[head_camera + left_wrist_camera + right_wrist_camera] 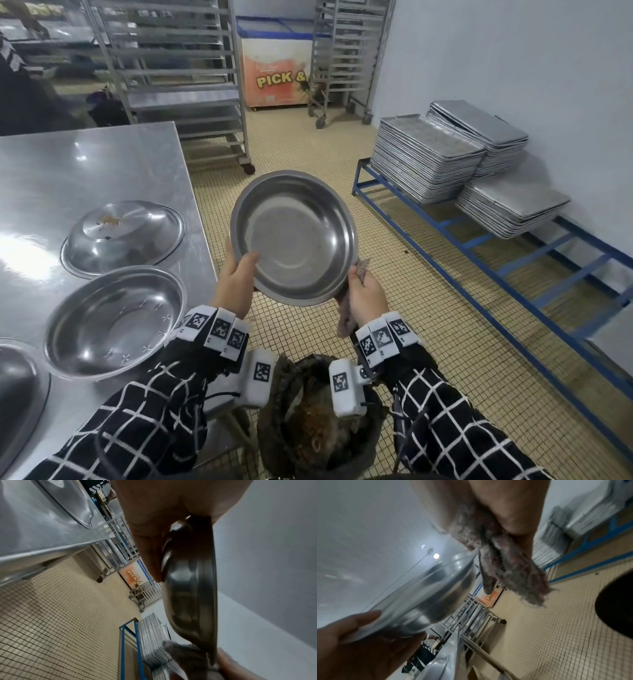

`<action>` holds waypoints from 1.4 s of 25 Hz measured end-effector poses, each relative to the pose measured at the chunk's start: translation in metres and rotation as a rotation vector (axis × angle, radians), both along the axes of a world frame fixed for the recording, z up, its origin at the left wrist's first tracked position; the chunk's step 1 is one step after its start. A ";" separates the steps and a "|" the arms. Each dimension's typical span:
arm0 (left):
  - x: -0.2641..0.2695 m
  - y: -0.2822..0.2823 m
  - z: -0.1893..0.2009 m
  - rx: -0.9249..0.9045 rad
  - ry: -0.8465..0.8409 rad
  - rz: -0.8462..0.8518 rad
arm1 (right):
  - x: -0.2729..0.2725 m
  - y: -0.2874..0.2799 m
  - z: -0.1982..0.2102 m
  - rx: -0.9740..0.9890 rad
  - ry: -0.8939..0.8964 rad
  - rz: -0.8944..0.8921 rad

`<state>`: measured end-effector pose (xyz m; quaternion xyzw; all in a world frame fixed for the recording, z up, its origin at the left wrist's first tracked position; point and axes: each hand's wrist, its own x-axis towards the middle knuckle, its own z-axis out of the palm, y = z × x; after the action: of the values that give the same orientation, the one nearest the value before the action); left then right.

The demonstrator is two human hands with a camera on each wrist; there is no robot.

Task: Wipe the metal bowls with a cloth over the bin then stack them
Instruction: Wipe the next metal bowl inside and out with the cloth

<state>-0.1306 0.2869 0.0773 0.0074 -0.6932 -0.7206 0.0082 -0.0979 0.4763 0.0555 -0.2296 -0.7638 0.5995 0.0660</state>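
I hold a round metal bowl tilted toward me over the floor, just beyond a dark bin. My left hand grips its left rim, thumb inside, fingers behind. The bowl appears edge-on in the left wrist view. My right hand grips a greyish-pink cloth against the bowl's lower right rim. The cloth hangs from the right fingers beside the bowl in the right wrist view. On the steel table lie an upright bowl and an upturned one.
A third bowl's edge shows at the table's near left. Stacks of metal trays sit on a blue frame along the right wall. Wheeled racks and a chest freezer stand at the back. The floor is tiled.
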 end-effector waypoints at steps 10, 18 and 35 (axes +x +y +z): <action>-0.006 -0.003 -0.009 -0.032 -0.017 0.000 | 0.015 -0.045 0.009 0.441 0.169 0.436; -0.013 -0.014 0.012 -0.068 0.081 -0.041 | 0.026 -0.033 -0.007 0.966 0.252 0.830; -0.008 -0.017 -0.004 -0.098 0.002 -0.182 | -0.006 0.024 -0.014 1.250 -0.122 0.657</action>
<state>-0.1383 0.2700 0.0736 -0.0565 -0.7255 -0.6836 -0.0563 -0.1038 0.4998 0.0417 0.0605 -0.9970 0.0237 -0.0418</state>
